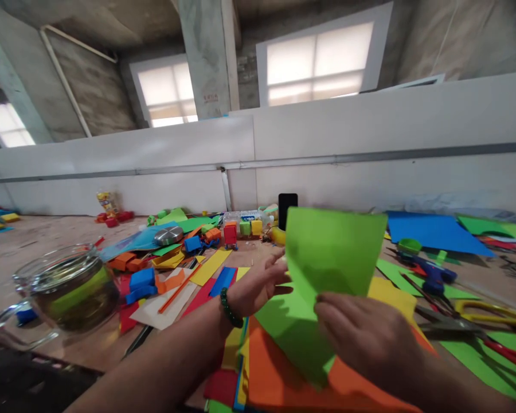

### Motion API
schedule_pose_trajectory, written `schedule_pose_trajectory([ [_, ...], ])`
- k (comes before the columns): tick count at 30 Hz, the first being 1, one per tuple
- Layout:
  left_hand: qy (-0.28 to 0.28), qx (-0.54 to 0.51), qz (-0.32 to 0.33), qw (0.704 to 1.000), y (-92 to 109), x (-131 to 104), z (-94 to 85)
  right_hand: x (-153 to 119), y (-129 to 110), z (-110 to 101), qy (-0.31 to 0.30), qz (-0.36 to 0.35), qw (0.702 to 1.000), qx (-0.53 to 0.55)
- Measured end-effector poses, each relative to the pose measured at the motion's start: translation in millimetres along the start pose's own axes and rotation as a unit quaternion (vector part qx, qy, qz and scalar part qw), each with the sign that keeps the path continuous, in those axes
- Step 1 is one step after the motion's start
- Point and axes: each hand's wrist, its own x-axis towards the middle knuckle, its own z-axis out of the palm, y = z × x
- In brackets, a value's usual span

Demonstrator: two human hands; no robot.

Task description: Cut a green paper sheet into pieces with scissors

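Observation:
A light green sheet of craft foam or paper (337,246) stands up in front of me, its lower edge pinched by my right hand (361,332). At the sheet's left edge is my left hand (258,284), fingers apart and slightly curled, with a dark bead bracelet on the wrist. Whether its fingertips touch the sheet I cannot tell. Beneath both hands lies another green piece (292,338), over an orange sheet (270,373). A yellow sheet (391,298) shows to the right of the raised one.
Left stands a glass mug (77,292) of dark liquid. Colourful strips and small folded boxes (141,281) crowd the left middle. On the right are scissors (451,324), yellow-handled scissors (490,312), a blue glue gun (434,275) and a blue sheet (434,232). A phone (287,209) stands behind.

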Motion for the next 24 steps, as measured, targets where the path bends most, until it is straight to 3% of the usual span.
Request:
schedule_pose_trajectory([
  [3,0.005,0.014,-0.008,1.000,-8,2,5.3,6,-22,11,-0.073,-0.090,0.990,0.074],
  [6,-0.022,0.065,-0.035,0.997,-4,2,-4.6,17,-7,1,-0.060,-0.086,0.986,0.131],
  [8,-0.064,0.113,-0.056,0.990,4,0,-10.0,24,18,-9,0.032,0.046,0.995,0.083],
  [9,-0.089,0.136,-0.064,0.985,8,-2,-11.0,26,32,-12,0.033,0.151,0.985,0.072],
  [10,-0.118,0.157,-0.073,0.978,12,-4,-10.9,28,45,-13,-0.011,0.244,0.964,0.104],
  [12,-0.181,0.183,-0.102,0.961,17,-6,-9.2,28,63,-12,-0.140,0.369,0.881,0.262],
  [14,-0.224,0.196,-0.132,0.945,19,-7,-7.6,25,70,-6,-0.239,0.416,0.768,0.424],
  [15,-0.220,0.203,-0.125,0.946,21,-6,-7.3,24,71,-3,-0.254,0.429,0.721,0.480],
  [16,-0.185,0.215,-0.090,0.955,22,-6,-7.1,22,71,-1,-0.235,0.453,0.686,0.518],
  [18,-0.019,0.243,0.067,0.967,28,-9,-6.2,22,71,4,-0.117,0.521,0.642,0.551],
  [19,0.091,0.251,0.174,0.948,32,-13,-4.5,22,73,6,-0.040,0.552,0.624,0.552],
  [20,0.193,0.256,0.275,0.906,35,-18,-1.6,22,75,8,0.032,0.574,0.608,0.547],
  [21,0.257,0.257,0.353,0.862,37,-24,2.6,23,77,10,0.089,0.586,0.596,0.542],
  [22,0.268,0.269,0.391,0.838,38,-31,7.9,24,79,12,0.126,0.590,0.589,0.538],
  [23,0.218,0.303,0.385,0.844,36,-37,14.1,25,78,14,0.149,0.590,0.586,0.535],
  [24,0.134,0.355,0.326,0.866,31,-41,20.5,27,76,16,0.167,0.588,0.583,0.536],
])
